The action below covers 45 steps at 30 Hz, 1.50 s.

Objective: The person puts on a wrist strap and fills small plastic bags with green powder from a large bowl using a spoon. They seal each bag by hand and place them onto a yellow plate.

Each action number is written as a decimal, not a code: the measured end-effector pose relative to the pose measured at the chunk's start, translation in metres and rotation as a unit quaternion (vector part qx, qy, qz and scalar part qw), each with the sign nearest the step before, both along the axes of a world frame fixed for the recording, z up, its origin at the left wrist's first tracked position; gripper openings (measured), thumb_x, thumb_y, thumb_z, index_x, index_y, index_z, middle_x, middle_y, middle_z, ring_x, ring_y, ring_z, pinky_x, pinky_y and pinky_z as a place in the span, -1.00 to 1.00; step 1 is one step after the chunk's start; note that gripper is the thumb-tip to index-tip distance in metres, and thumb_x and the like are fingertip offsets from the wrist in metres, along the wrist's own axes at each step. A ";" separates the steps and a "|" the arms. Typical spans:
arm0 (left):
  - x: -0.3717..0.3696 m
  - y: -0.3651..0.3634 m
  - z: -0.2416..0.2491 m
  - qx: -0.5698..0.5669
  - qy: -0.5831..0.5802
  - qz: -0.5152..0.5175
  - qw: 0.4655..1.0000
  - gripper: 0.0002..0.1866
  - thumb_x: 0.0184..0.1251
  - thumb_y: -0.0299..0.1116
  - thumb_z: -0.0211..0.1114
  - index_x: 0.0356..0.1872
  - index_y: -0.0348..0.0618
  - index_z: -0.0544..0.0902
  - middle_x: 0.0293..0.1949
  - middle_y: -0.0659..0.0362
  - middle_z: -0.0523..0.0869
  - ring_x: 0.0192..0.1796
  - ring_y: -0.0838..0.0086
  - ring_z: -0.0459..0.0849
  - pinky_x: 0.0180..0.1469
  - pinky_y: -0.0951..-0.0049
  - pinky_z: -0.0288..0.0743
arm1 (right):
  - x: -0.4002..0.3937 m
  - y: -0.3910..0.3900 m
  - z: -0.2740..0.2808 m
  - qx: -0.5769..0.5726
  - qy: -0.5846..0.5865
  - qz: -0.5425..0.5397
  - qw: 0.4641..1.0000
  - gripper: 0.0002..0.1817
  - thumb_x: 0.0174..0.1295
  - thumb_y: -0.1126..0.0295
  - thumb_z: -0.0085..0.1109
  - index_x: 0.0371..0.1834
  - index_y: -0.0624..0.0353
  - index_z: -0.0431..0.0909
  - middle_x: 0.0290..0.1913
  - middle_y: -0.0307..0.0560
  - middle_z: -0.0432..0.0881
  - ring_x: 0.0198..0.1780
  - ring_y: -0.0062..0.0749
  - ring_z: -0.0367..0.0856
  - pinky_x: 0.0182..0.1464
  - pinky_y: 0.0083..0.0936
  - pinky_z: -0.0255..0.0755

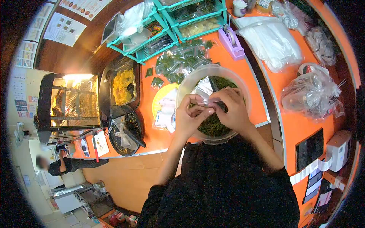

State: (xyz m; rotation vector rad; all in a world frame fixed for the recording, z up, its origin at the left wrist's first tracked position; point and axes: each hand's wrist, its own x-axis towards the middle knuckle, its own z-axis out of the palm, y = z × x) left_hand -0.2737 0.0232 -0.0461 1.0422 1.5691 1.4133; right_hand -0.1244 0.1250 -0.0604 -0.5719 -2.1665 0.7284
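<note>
My left hand (192, 114) and my right hand (231, 109) meet above a round translucent tub (243, 81). Between their fingertips they pinch a small clear plastic bag (205, 102); the fingers cover much of it. Chopped green herbs (215, 127) fill the lower part of the tub. Something shiny and silvery (204, 86) lies on the herbs just beyond my hands, too covered to name. Left of the tub, a yellow plate (159, 99) carries a pile of small plastic bags (167, 108). Several filled bags of greens (180, 59) are spread on the orange table behind the tub.
Teal baskets (173, 34) and a purple tape dispenser (232, 45) stand at the back. Left are a tray of yellow food (123, 87), a black stone mortar (127, 133) and a lit display case (74, 100). A second counter (289, 129) runs along the right. Another person (62, 163) stands far left.
</note>
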 end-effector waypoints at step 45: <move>-0.057 0.005 -0.010 0.106 0.109 0.156 0.976 -0.67 0.38 -0.61 0.29 0.14 -0.22 0.54 0.19 0.11 0.57 -0.05 0.49 0.69 -0.05 0.52 0.57 | -0.080 0.064 -0.063 0.300 -0.325 0.024 0.896 -0.84 0.13 0.34 0.22 -0.35 0.08 0.77 -0.21 -0.12 0.73 0.00 -0.29 0.61 0.17 -0.30 0.33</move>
